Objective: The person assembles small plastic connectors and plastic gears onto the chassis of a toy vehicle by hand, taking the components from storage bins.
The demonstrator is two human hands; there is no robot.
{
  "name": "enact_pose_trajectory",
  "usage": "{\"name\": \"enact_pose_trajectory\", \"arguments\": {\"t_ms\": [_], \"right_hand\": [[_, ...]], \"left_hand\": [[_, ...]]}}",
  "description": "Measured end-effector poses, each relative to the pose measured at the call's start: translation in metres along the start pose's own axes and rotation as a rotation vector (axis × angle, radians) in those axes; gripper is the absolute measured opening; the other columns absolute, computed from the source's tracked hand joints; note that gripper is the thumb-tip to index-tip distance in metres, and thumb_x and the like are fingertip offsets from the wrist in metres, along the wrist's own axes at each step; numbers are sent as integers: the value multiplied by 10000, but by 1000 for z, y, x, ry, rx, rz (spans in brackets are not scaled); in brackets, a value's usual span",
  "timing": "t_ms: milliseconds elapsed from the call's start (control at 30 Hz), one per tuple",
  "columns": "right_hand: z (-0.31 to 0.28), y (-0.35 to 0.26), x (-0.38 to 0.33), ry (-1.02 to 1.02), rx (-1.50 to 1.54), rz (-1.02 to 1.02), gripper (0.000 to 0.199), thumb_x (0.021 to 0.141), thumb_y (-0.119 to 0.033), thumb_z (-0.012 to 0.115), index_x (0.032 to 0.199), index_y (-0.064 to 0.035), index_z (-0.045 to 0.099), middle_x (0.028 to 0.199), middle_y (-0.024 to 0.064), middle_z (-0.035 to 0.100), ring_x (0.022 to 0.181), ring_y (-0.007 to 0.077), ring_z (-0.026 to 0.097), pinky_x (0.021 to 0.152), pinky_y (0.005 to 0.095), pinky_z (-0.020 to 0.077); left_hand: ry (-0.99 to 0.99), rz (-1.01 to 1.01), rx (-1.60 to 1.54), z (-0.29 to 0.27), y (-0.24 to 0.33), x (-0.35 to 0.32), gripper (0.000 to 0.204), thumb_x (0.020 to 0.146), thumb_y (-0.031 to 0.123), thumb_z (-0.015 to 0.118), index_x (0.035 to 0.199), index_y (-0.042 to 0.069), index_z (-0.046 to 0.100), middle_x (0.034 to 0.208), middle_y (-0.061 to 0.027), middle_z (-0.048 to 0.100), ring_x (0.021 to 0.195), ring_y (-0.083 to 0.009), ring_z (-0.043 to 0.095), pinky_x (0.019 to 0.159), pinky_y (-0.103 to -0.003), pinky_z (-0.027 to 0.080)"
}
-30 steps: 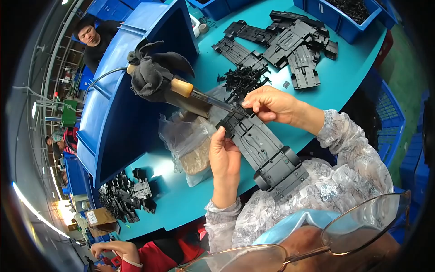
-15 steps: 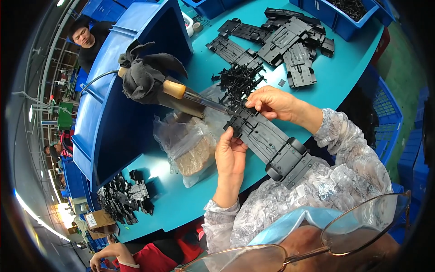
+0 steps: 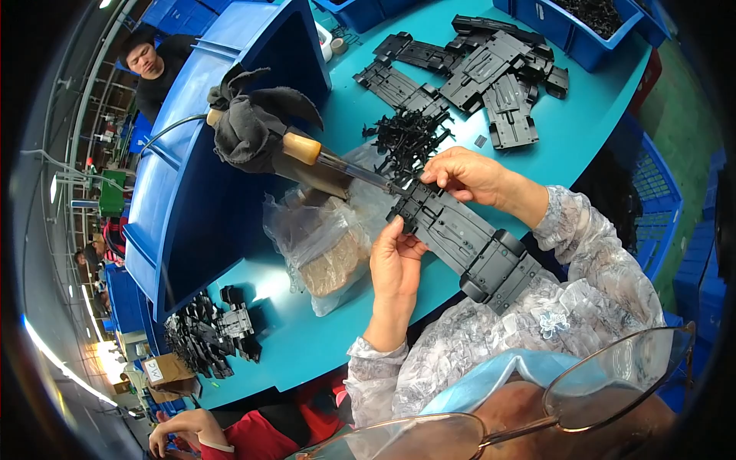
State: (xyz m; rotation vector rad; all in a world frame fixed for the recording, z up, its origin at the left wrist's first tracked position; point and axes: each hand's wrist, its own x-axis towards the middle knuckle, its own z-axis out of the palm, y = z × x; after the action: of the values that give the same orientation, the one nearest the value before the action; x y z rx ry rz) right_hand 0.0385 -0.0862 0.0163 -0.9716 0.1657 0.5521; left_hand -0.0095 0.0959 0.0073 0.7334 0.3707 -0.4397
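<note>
over a flat teal tabletop [image 3: 284, 341], left hand [image 3: 395, 268] and right hand [image 3: 473, 179] are finger-pinching a long black plastic chassis [image 3: 454, 232], perhaps for steadiness.

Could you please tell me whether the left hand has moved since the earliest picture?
Yes: the left hand has shifted slightly to the right, away from the clear plastic bag on the table.
</note>
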Motion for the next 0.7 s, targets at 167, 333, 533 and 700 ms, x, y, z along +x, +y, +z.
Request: {"name": "enact_pose_trajectory", "arguments": {"t_ms": [167,333,533,700], "right_hand": [[1,-2,0,-9,-13,13,84,715,-66,521,697,5,562,624,12,504,361,41,371,263,156,229],[-2,-1,-1,16,-14,5,88,716,-69,523,690,4,563,610,11,499,343,43,359,260,157,225],[1,-2,-2,12,-18,4,92,717,-74,527,690,6,564,592,8,491,330,41,347,255,156,222],[-2,-3,-3,26,-10,9,93,719,-78,530,689,3,564,586,5,488,326,39,344,251,156,218]], "left_hand": [[83,12,-27,9,0,-3,103,768,124,534,776,21,538,662,-57,553,553,-143,526,489,-294,485],[65,4,-28,8,-3,2,112,769,130,533,785,19,537,673,-60,555,563,-145,530,499,-299,491],[19,10,-29,8,-2,-2,132,776,137,527,810,9,539,727,-80,575,606,-154,551,519,-304,500],[-66,-29,-45,1,-5,3,174,776,146,523,861,-6,531,818,-76,584,752,-176,566,676,-343,490]]}}
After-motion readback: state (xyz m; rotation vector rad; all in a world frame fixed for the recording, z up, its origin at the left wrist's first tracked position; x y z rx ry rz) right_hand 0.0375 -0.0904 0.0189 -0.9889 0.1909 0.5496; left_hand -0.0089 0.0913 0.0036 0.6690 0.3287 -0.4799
